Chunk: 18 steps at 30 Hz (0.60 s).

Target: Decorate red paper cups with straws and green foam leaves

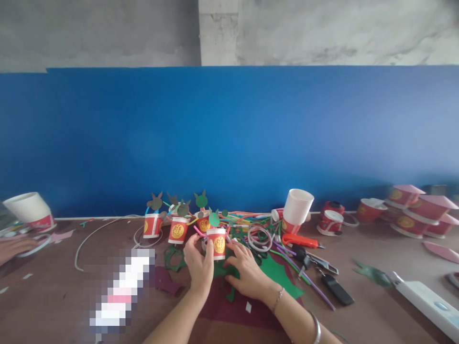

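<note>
Fingers (203, 244) of the left hand (199, 265) and right hand (247, 271) clasp a red cup (217, 243) from both sides, steadying it upright on the desk (53, 296).

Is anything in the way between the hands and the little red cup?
No. The left hand and right hand already touch the little red cup on both sides, so nothing sits between them.
</note>
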{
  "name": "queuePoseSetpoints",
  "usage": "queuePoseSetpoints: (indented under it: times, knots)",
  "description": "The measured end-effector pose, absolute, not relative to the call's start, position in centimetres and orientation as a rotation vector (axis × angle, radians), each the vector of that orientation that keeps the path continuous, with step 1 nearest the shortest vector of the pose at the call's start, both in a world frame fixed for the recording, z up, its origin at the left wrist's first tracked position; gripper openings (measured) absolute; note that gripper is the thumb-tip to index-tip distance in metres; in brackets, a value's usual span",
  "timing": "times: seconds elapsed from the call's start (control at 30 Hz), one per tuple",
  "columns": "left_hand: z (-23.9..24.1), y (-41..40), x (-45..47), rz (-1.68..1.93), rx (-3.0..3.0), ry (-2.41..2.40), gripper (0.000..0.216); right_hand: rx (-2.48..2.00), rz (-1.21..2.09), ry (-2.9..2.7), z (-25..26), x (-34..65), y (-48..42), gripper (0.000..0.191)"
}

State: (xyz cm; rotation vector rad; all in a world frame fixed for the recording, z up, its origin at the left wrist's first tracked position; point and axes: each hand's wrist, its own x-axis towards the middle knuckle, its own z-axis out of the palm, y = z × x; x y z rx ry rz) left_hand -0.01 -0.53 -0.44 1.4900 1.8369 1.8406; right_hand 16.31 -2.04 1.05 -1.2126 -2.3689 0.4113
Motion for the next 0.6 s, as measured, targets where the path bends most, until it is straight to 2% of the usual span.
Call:
queuePoseSetpoints:
  times: [0.13,0.27,0.33,0.43,0.5,0.6]
  knots:
    - [-0.2,-1.1,-0.1,1.994,1.614,1.771,0.027,-1.211,0.454,-2.346,1.0,16.1,-2.1,0.019]
    - [1.0,-2.7,0.3,2.074,2.009,1.557,0.018,-1.111,0.393,-2.170,1.0,16.0,-1.7,0.009]
    - [1.3,-3.5,0.7,2.008,2.230,1.406,0.018,-1.089,0.361,-1.988,1.1,16.1,-1.3,0.006]
    - [1.4,-4.0,1.5,1.789,2.386,1.222,0.029,-1.071,0.416,-1.682,1.3,16.4,-1.0,0.012]
    - [1.3,-3.8,1.7,1.666,2.383,1.231,0.034,-1.032,0.486,-1.573,1.4,16.5,-1.0,0.012]
    - [1.6,-3.4,1.6,1.496,2.376,1.355,0.028,-0.958,0.512,-1.604,1.6,16.4,-1.6,0.011]
